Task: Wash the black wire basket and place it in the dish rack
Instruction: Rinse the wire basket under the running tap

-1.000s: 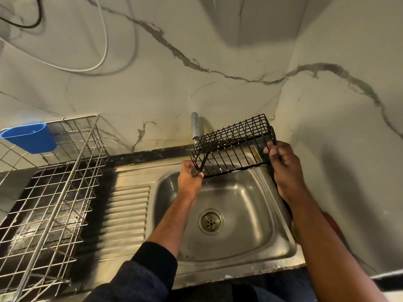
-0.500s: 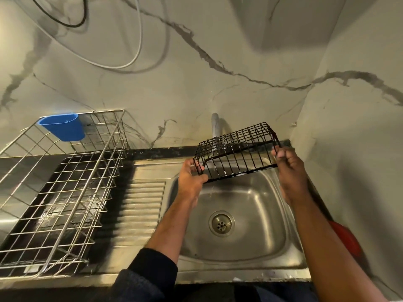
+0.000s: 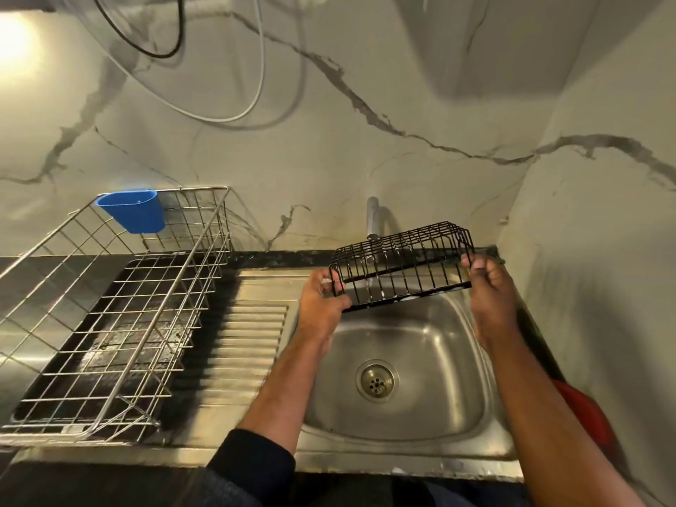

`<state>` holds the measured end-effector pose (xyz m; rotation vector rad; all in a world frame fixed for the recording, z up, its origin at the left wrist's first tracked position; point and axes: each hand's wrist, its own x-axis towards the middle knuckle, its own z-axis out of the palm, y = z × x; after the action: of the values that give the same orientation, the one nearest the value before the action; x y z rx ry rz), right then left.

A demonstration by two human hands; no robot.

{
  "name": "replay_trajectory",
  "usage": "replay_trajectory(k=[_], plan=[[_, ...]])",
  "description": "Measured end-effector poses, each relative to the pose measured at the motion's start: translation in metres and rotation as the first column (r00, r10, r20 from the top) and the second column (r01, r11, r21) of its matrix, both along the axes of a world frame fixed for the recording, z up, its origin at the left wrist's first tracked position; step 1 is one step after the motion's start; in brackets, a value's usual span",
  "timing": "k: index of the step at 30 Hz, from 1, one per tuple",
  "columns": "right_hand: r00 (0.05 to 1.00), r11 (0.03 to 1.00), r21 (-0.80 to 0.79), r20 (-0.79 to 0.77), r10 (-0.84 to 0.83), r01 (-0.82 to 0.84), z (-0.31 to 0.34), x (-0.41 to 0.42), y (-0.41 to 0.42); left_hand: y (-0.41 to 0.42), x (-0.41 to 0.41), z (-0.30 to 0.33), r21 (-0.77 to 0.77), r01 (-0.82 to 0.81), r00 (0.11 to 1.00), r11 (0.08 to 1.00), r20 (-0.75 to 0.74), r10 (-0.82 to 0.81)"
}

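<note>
Both hands grip the black wire basket [image 3: 400, 267] over the sink [image 3: 402, 426]: left hand [image 3: 322, 301] at one end, right hand [image 3: 486, 290] at the other. Tipped further under the tap [image 3: 373, 217] than a second ago, it seems to be catching water, so rinsing continues; the dish rack [image 3: 109, 323] waits left.

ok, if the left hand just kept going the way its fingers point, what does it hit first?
Beyond the black wire basket that the left hand already grips, probably the tap at the back wall, just behind the basket. Depth is unclear from this one view.
</note>
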<state>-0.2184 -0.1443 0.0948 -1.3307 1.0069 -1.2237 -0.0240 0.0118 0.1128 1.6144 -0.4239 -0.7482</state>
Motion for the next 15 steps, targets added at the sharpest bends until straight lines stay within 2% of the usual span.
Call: replay_trajectory(k=[15], plan=[[0.998, 0.999, -0.045, -0.067, 0.017, -0.020, -0.004, -0.009, 0.019, 0.007, -0.001, 0.003, 0.007, -0.041, 0.997, 0.999, 0.058, 0.041]])
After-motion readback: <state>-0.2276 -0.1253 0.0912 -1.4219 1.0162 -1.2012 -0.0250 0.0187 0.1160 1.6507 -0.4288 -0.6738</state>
